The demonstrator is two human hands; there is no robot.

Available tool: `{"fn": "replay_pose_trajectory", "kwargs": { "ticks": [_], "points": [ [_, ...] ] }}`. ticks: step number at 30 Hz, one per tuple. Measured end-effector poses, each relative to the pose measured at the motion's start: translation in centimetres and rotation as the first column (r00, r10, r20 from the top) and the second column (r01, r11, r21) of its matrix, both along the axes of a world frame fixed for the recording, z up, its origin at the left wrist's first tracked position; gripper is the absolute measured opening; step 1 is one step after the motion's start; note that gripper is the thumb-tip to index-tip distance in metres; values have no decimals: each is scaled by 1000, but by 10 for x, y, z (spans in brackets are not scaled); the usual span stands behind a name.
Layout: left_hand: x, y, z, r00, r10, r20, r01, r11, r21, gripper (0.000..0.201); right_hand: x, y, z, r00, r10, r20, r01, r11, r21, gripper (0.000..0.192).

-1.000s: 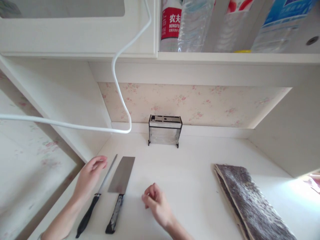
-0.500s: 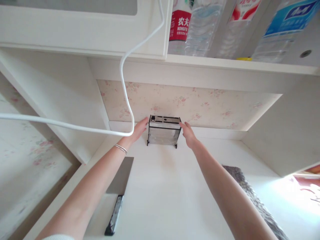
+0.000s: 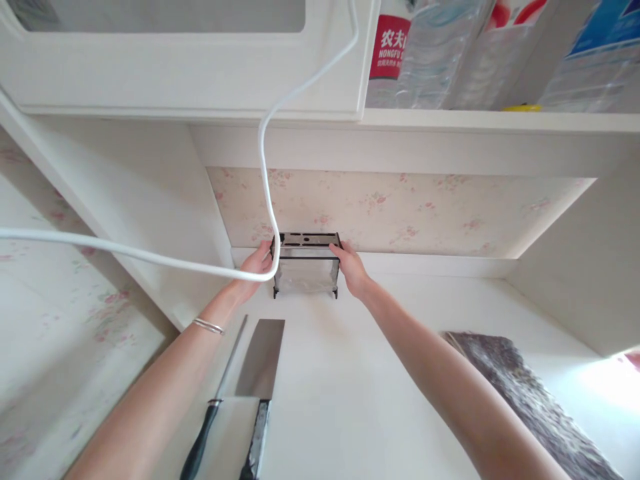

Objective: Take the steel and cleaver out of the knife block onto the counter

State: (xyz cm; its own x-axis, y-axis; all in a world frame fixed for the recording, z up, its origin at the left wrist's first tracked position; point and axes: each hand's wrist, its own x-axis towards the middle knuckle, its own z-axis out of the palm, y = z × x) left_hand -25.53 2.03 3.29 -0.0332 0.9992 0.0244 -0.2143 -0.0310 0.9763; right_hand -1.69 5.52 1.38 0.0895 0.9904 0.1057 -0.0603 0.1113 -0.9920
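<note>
The red bottle label (image 3: 389, 52) reads "农夫" and "NONGFU". Compared with half a second ago, the metal holder (image 3: 307, 242) stands farther left beside the flowered wall (image 3: 430, 213); the right hand (image 3: 353, 270) pinches its upper right edge between thumb and fingers. The left hand (image 3: 256, 261) is at its left side, partly behind the white cable (image 3: 269, 200); I cannot tell how its fingers close.

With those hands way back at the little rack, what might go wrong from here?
The left hand and right hand are at opposite sides of the rack, near its top, so an uneven pull could tip it.
The white cable crosses in front of the left fingers in this view, and might snag if it is truly that close.
The cleaver lies bare between the forearms; a careless sweep could brush its blade.
</note>
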Motion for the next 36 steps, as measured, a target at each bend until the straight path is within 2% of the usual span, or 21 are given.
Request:
{"fn": "replay_pose_trajectory", "kwargs": {
  "ticks": [4, 9, 12, 18, 22, 26, 30, 32, 33, 35, 36],
  "points": [
    [-31, -2, -2, 994, 97, 54, -97, 995, -7, 52, -41, -3, 4, 997, 55, -51, -54, 998, 14, 59],
    [-52, 0, -8, 992, 98, 79, -97, 995, -14, 50, -65, -7, 0, 991, 97, -97, -92, 994, 56, 45],
    [-53, 5, -10, 989, 96, 108, -94, 995, -31, 49, -64, 0, -4, 989, 97, -108, -91, 994, 57, 42],
    [-47, 23, -4, 994, 56, 90, -53, 998, -40, 46, -54, 23, -17, 994, 43, -101, -43, 999, 9, 57],
    [-52, 31, -7, 994, 67, 81, -64, 997, -44, 46, -50, 30, -24, 992, 95, -78, -94, 995, 14, 62],
    [-56, 31, -11, 996, 56, 71, -53, 997, -48, 44, -44, 27, -23, 989, 144, -18, -144, 990, 14, 61],
    [-58, 16, -7, 995, 86, -59, -88, 995, -45, 40, -27, 6, -29, 985, 160, 66, -160, 987, 0, 64],
    [-62, -1, -6, 975, 187, -120, -193, 980, -40, 37, -10, -18, -41, 973, 182, 144, -185, 983, 8, 65],
    [-66, -12, -8, 969, 195, -149, -204, 978, -50, 35, 2, -34, -50, 959, 200, 200, -206, 978, 10, 63],
    [-80, -39, -20, 961, 205, -186, -210, 978, -5, 34, 33, -70, -70, 925, 212, 314, -223, 975, 0, 56],
    [-90, -54, -31, 947, 231, -222, -239, 971, -6, 33, 54, -89, -80, 921, 190, 340, -195, 981, -19, 50]
  ]
}}
